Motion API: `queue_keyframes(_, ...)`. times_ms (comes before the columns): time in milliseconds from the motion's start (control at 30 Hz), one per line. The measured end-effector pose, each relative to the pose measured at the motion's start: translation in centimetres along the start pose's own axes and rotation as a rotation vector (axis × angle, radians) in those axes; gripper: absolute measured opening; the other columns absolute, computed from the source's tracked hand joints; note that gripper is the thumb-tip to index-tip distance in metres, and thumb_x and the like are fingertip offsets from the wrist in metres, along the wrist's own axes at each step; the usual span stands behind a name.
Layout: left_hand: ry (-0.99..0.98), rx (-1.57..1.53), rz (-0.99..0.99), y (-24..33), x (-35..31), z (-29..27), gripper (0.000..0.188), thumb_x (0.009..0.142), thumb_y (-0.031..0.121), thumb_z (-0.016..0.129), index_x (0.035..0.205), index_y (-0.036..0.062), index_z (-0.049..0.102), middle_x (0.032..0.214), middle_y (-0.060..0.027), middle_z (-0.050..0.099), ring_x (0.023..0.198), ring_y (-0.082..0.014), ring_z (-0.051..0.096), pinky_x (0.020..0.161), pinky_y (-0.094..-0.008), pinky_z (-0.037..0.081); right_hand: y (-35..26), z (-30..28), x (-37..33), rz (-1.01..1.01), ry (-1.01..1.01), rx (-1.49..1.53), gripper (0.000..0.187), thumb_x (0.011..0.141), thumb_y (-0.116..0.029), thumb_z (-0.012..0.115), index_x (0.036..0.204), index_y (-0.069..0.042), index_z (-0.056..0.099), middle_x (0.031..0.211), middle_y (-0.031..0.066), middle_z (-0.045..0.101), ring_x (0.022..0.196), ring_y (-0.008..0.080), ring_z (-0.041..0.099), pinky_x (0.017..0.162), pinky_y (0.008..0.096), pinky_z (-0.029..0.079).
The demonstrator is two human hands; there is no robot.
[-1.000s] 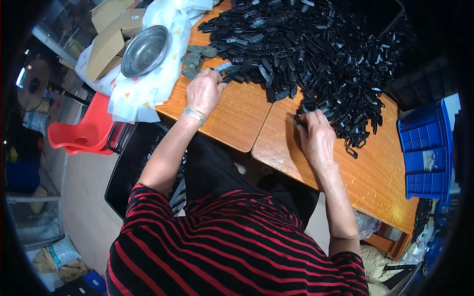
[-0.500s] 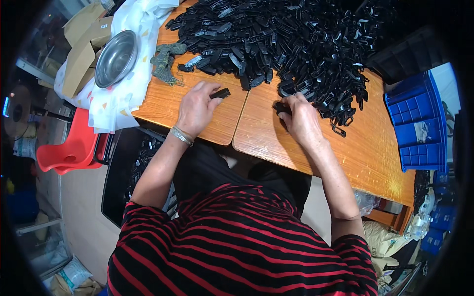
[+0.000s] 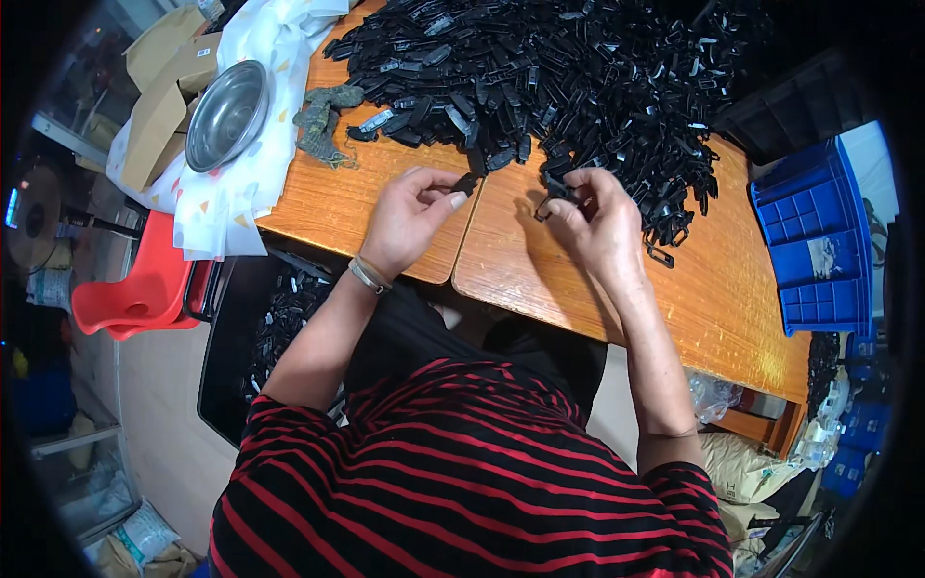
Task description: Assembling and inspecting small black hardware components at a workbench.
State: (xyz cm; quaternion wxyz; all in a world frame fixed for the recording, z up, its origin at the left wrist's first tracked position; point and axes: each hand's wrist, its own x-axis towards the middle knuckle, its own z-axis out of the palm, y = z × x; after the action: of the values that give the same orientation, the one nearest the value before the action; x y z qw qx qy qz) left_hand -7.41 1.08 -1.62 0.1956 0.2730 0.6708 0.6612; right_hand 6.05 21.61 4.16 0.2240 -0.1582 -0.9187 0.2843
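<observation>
Black plastic clips [image 3: 466, 182] [image 3: 556, 192] in both hands [image 3: 409, 217] [image 3: 597, 226]

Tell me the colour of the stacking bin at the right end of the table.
Blue. The stacking bin shows clearly in the head view, right of the wooden table.

Two hands work at the table: the left hand [image 3: 409, 222] and the right hand [image 3: 597, 226], each pinching one small black plastic part. One heap of black plastic parts [image 3: 568, 77], too many to count, spreads at twelve o'clock. One steel bowl [image 3: 226, 116] sits at ten o'clock, one red chair [image 3: 135, 294] at nine, one blue bin [image 3: 814, 241] at three.
</observation>
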Motion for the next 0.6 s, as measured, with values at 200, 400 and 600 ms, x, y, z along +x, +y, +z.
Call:
queue_keyframes(200,-0.04,-0.293,-0.131,0.6,-0.4,1.5,0.023,0.092,0.005,0.065,0.114,-0.0014,0.062,0.095,-0.0017,0.067,0.08,-0.0056,0.06,0.076,-0.0193,0.05,-0.2,1.3,0.1,-0.011,0.007,0.09,0.024,0.082,-0.003,0.072,0.105,0.0,0.065,0.093,0.0105,0.061,0.085,0.021,0.064,0.077,0.0304,0.051)
queue_keyframes(400,-0.088,-0.338,-0.154,0.4,-0.9,1.9,0.024,0.093,0.007,0.065,0.115,-0.0008,0.061,0.095,-0.0019,0.067,0.079,-0.006,0.061,0.073,-0.0201,0.049,1.4,2.1,0.3,0.039,0.012,0.125,0.026,0.082,0.001,0.068,0.108,-0.001,0.065,0.097,0.009,0.064,0.087,0.0195,0.064,0.08,0.0298,0.051)
queue_keyframes(600,-0.095,-0.425,-0.139,0.0,-1.3,2.2,0.027,0.094,0.007,0.062,0.12,-0.0002,0.058,0.099,-0.0036,0.067,0.082,-0.0078,0.062,0.075,-0.0212,0.051,-2.7,2.3,-1.1,-0.164,0.096,0.284,0.024,0.082,0.002,0.069,0.105,-0.001,0.064,0.094,0.0062,0.061,0.083,0.0138,0.062,0.071,0.0254,0.052)
